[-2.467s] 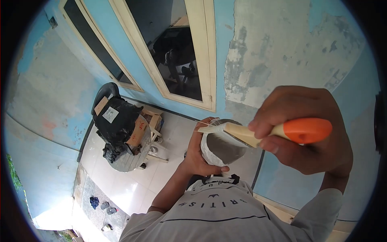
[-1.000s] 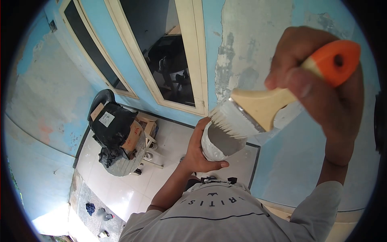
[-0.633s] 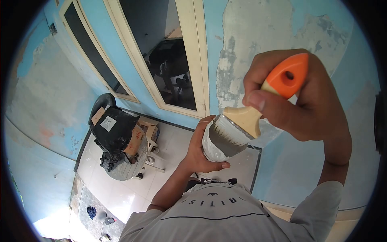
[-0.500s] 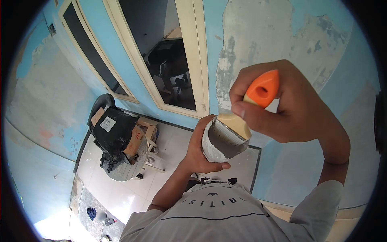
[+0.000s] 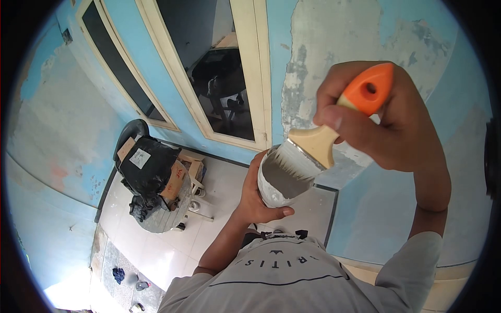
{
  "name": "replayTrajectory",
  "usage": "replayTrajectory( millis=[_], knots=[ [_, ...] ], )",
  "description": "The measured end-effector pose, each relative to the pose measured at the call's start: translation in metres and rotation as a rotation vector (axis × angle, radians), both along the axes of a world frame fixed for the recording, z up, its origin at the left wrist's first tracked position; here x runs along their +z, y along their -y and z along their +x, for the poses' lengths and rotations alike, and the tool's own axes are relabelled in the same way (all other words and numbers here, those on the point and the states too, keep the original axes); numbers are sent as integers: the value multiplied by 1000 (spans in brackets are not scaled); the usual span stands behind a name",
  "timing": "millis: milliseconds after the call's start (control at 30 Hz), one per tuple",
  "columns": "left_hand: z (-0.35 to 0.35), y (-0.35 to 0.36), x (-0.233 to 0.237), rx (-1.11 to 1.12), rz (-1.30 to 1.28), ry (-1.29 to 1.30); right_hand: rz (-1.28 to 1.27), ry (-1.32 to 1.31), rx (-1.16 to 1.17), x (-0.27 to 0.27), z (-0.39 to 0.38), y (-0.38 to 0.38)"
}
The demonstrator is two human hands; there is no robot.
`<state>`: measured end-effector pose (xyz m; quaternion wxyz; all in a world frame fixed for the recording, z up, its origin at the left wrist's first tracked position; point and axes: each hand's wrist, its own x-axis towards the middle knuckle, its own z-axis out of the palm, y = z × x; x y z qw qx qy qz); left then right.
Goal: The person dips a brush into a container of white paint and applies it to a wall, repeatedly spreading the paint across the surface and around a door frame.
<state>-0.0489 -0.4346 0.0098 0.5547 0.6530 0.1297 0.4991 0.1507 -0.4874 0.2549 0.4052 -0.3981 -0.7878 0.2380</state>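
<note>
My left hand (image 5: 255, 195) is wrapped round a whitish, paint-smeared cup (image 5: 272, 194), with its thumb along the near side. Grey-white paint (image 5: 284, 180) shows inside it. My right hand (image 5: 378, 117) grips a paintbrush (image 5: 315, 146) by its orange-tipped handle, the fingers and thumb closed around it. The brush has a pale wooden body and a metal band. Its white-coated bristles point down and left into the mouth of the cup, above the paint at the far right rim.
Ahead is a blue wall with a peeling grey patch (image 5: 334, 62) beside a cream-framed window (image 5: 209, 68). At left, a round table (image 5: 162, 223) bears a black plastic-wrapped bundle (image 5: 148, 167) and cardboard. Small items, including a dark cloth (image 5: 119, 275), lie on the floor at lower left.
My right hand has moved up and to the right, drawing the brush partly out of the cup so its bristles show. The cup has shifted slightly left.
</note>
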Motion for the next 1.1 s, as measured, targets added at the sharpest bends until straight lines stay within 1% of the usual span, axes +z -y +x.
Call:
replayTrajectory(
  millis=[33, 67, 133, 167, 200, 267, 300, 400, 533, 600, 667, 733, 800, 833, 900, 933, 1000, 1067, 1100],
  knots=[
    [-1, 0, -3, 2, 1, 3, 75, 114, 31, 2, 9, -3],
    [-2, -1, -7, 11, -6, 8, 79, 117, 32, -1, 12, -2],
    [-3, -4, -16, 15, -15, 16, 106, -145, 8, -15, 16, -1],
    [-3, -7, -20, 42, -8, 17, 151, -134, -73, -23, 20, 0],
    [-3, -9, -22, 69, -3, 18, 149, -130, -77, -32, 25, 0],
    [-4, -16, -22, 69, -15, 22, 183, -382, -100, -53, 34, -4],
    [-4, -20, -23, 71, -23, 22, 173, -424, -164, -64, 33, -5],
    [-6, -43, -27, 82, -18, 5, 182, -454, -198, -100, 27, -19],
    [-10, -76, -34, 37, -5, -24, 147, -386, -203, -105, 24, -38],
    [-13, -95, -38, 27, 18, -50, 146, -178, -168, -97, 21, -50],
    [-16, -115, -39, 1, -4, -66, 139, -175, -211, -90, 8, -64],
    [-18, -141, -42, -74, 1, 9, 138, -166, -257, -91, -1, -81],
    [-28, -165, -47, -76, -12, -16, 170, -394, -387, -108, -8, -103],
    [-34, -178, -50, -59, -19, -42, 169, -394, -407, -119, -10, -113],
    [-48, -207, -65, -78, -37, -47, 45, -916, -462, -148, -12, -135],
    [-54, -220, -71, -77, -52, -47, 57, -919, -484, -168, -13, -151],
    [-65, -238, -76, -85, -109, -20, 157, -1326, -610, -215, -12, -188],
    [-75, -257, -76, -7, -148, -60, 204, -1495, -710, -253, -15, -232],
    [-77, -264, -73, 15, -128, -40, 223, -1606, -734, -273, -15, -254]
  ],
)
